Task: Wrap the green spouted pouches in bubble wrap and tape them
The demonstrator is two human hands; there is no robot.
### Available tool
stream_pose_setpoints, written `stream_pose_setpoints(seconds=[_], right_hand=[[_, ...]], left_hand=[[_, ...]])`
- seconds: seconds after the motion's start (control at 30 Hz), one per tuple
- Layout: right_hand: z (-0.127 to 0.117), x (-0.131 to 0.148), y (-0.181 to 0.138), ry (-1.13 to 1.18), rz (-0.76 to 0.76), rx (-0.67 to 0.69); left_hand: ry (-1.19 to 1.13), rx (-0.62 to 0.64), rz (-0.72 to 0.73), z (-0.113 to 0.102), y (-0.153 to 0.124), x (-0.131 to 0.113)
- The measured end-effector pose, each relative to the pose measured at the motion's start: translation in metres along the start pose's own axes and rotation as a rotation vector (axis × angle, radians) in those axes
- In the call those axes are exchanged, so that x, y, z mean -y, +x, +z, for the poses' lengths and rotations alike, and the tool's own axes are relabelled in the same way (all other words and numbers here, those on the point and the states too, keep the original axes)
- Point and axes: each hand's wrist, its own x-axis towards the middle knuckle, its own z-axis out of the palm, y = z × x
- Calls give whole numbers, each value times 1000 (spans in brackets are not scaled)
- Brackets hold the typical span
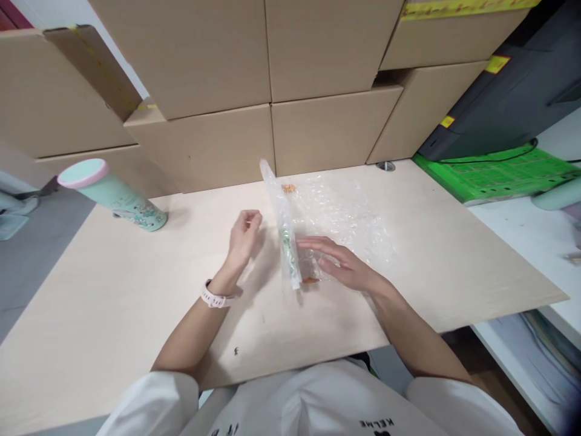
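Note:
A sheet of clear bubble wrap (351, 209) lies on the table. At its left edge is a long, narrow roll of the wrap (282, 206), its near part around a slim item with a green pattern (287, 245), whose kind I cannot make out. My right hand (342, 263) is open and palm down over the wrap, its outstretched fingertips against the roll's right side. To the left of the roll, and apart from it, my left hand (244, 236) has its fingers curled in, with nothing visible in them. A pale watch band (218, 297) circles my left wrist.
A mint-green tumbler (122, 197) with a pink-rimmed lid stands on the left of the wooden table (172, 290). Stacked cardboard boxes (204, 145) wall off the back. At the right are a green perforated tray (503, 172), a dark case (508, 103) and a white side surface (521, 227).

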Motion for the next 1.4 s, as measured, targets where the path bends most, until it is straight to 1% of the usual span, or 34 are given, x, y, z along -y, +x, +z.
stream_pose_setpoints(seconds=[0.07, 0.13, 0.2, 0.27, 0.33, 0.4, 0.47, 0.6, 0.67, 0.7, 0.77, 0.83, 0.9, 0.97, 1.03, 1.1, 1.13, 1.23, 1.33, 1.4], right_hand=[[9, -2, 2, -39, 39, 22], [20, -6, 4, -111, 54, 74], [30, -11, 5, -204, 39, 159], [36, -14, 6, -292, 28, 230], [39, -16, 7, -349, 43, 250], [37, -17, 8, -376, 78, 223], [33, -19, 9, -398, 111, 187], [19, -24, 7, -460, 145, 111], [10, -26, 5, -488, 160, 77], [6, -27, 3, -500, 169, 68], [0, -27, 1, -510, 197, 50], [-5, -28, -1, -506, 238, 27], [-5, -29, -2, -514, 277, -1], [-2, -30, -1, -535, 292, -29], [5, -29, 2, -543, 281, -63], [15, -25, 5, -524, 253, -89], [21, -23, 8, -511, 239, -93], [37, -17, 13, -473, 223, -75], [48, -17, 17, -379, 300, -121], [51, -19, 18, -210, 382, -162]], left_hand=[[13, -136, 93, -13, 10, 0], [86, -205, 199, -22, 13, -2], [179, -224, 283, -26, 11, -7], [265, -198, 341, -25, 6, -11], [349, -121, 384, -21, 2, -14], [429, -10, 416, -16, -2, -14], [512, 126, 462, -9, -7, -12], [692, 440, 593, 4, -19, -6], [775, 524, 605, 8, -22, -4], [804, 537, 598, 8, -23, -2], [815, 504, 583, 5, -23, 0], [772, 413, 574, -3, -22, 3], [726, 285, 522, -16, -23, 7], [689, 153, 388, -29, -28, 14], [623, 69, 205, -41, -38, 22], [517, 73, 64, -45, -48, 30], [458, 96, 28, -45, -54, 33], [302, 144, 21, -34, -66, 40], [144, 165, 2, -22, -72, 41], [-6, 209, -62, -18, -74, 39]])
